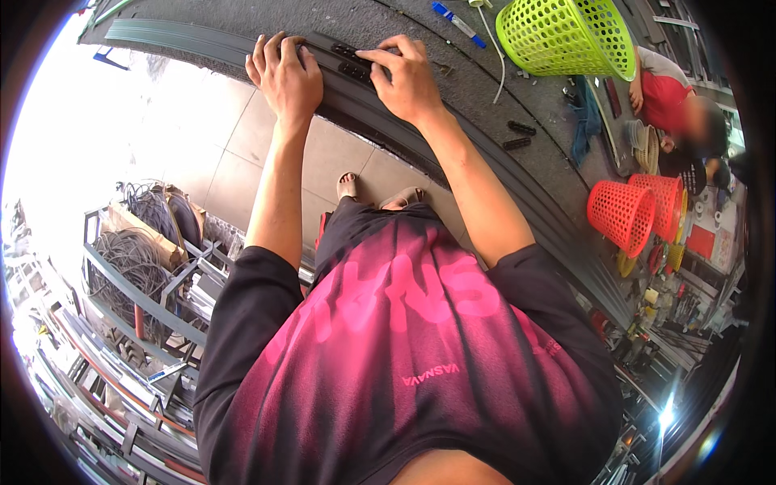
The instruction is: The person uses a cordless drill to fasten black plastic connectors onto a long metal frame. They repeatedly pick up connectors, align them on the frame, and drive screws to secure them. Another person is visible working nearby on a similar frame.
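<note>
Hands rest at the near edge of the grey surface (pixel 485 89). Left hand (pixel 284 77) lies flat, fingers spread, on a long dark metal profile (pixel 202 39) running along that edge. Right hand (pixel 404 77) presses narrow fingers onto small black plastic pieces (pixel 352 61) seated in the same profile. Two more black pieces (pixel 519 136) lie loose farther right. Lime-green mesh basket (pixel 566 34) lies tipped on the surface; contents cannot be determined. Red mesh baskets (pixel 634 210) lie nested beyond the edge.
</note>
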